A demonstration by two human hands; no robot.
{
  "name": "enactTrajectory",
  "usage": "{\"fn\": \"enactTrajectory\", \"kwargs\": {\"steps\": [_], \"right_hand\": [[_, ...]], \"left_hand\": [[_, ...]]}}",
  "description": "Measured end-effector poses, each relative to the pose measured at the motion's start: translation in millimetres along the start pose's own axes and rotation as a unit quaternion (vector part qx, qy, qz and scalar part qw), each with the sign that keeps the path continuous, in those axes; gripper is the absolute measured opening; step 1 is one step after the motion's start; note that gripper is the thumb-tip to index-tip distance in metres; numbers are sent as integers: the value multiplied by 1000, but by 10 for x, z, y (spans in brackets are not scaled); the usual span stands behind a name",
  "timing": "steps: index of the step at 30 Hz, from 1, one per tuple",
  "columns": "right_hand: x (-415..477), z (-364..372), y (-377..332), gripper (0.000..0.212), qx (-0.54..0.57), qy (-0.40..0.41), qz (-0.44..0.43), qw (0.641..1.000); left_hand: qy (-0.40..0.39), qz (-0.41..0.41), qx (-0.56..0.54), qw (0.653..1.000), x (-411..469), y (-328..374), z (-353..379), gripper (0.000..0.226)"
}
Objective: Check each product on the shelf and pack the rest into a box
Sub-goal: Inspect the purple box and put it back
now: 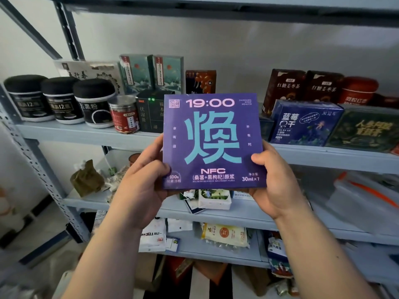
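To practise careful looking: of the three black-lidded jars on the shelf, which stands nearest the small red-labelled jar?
The rightmost black-lidded jar, beside the red-labelled jar. Its label shows a white ring; the middle jar and left jar show 12.

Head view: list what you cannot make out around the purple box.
Back of the purple box: faces away from the camera.
Fingers of the left hand and right hand: behind the box.
Right part of the dark green box: covered by the purple box.
Contents of the clear bags: blurred.
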State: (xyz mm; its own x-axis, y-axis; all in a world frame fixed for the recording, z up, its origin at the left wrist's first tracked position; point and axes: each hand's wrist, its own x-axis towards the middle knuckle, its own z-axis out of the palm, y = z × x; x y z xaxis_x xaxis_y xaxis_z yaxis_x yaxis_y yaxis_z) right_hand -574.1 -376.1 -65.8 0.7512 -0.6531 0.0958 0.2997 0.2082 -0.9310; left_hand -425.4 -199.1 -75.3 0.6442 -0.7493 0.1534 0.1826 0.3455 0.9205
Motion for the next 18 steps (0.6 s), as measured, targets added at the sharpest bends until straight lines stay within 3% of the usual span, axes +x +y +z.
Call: {"fn": "enactTrajectory", "kwargs": {"steps": [3,6,8,9,13,18], "right_hand": [[-11,24,13,52,-2,-4,-41,999],[-68,52,16,51,-50,-6,-97,994],[-127,79,29,59,-97,-16,-131,986],[-155,100,36,63,-121,-23,-141,982],[-235,211,71,71,-227,-93,-153,957],[-198,213,109,61,-269,-136,-136,944]], "left_hand": [[29,41,21,999,12,-53,22,64],[101,90,146,980,39,-183,25,57],[108,98,175,974,40,-322,20,53],[100,85,168,977,29,-385,33,55],[69,12,88,994,33,-620,89,111],[9,-25,-101,995,75,-701,150,123]]}}
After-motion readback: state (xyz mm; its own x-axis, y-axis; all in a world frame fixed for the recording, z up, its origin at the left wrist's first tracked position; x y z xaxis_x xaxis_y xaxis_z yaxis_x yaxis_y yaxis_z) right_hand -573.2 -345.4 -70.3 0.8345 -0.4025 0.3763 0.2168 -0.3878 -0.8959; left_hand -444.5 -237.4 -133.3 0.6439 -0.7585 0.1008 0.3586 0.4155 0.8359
